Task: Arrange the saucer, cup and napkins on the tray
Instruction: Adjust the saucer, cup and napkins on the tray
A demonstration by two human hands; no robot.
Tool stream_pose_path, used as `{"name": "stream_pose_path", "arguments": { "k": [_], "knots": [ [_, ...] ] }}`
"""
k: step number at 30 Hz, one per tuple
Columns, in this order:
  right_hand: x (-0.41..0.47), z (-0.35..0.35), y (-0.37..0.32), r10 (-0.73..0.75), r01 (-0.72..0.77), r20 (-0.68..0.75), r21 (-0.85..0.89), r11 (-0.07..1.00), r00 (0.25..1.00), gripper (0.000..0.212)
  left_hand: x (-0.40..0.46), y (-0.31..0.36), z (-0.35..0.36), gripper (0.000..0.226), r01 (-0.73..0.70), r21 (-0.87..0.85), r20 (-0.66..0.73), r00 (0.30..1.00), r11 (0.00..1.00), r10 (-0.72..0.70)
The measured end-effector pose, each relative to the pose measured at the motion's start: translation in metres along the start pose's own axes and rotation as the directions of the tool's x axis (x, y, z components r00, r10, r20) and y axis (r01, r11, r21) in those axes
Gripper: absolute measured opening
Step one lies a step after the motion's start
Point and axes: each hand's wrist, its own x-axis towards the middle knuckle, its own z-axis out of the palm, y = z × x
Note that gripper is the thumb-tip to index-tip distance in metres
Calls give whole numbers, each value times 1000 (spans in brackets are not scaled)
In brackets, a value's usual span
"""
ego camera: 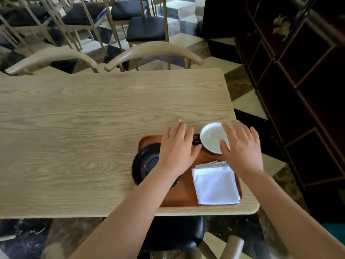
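Two hands: both hovered spread over the tray (184,195), fingers released, grasping nothing.
Left hand (177,148): above the saucer's right edge, thumb reaching toward the cup's dark handle.
Right hand (240,146): nearer the cup, thumb over its right rim.
Cup (211,137): white inside, dark outside, upright at the tray's far right corner, between the hands.
Saucer (144,163): black, at the tray's left, overhanging its edge.
Napkins (216,184): white folded stack, near right of tray.
Table (84,128): pale wood.
Likely next: cup onto saucer, a leftward move.

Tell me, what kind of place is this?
Probably a cafe or restaurant dining room: many matching chairs behind a long wooden table, and a serving tray with cup, saucer and napkins.
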Motion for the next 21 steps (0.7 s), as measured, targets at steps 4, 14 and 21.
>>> {"name": "stream_pose_path", "arguments": {
  "k": [4, 14, 21],
  "knots": [
    [9, 4, 28, 236, -257, 264, 47, 965, 935, 52, 26, 20, 13, 43, 34, -75, 72, 997, 997, -29],
    [10, 6, 30, 282, -412, 354, 378, 829, 892, 39, 36, 9, 19, 28, 394, -570, 317, 915, 721, -250],
    [1, 14, 11, 233, -367, 343, 403, 839, 910, 35, 20, -11, 16, 29, 442, -584, 325, 896, 681, -303]
  ]
}}
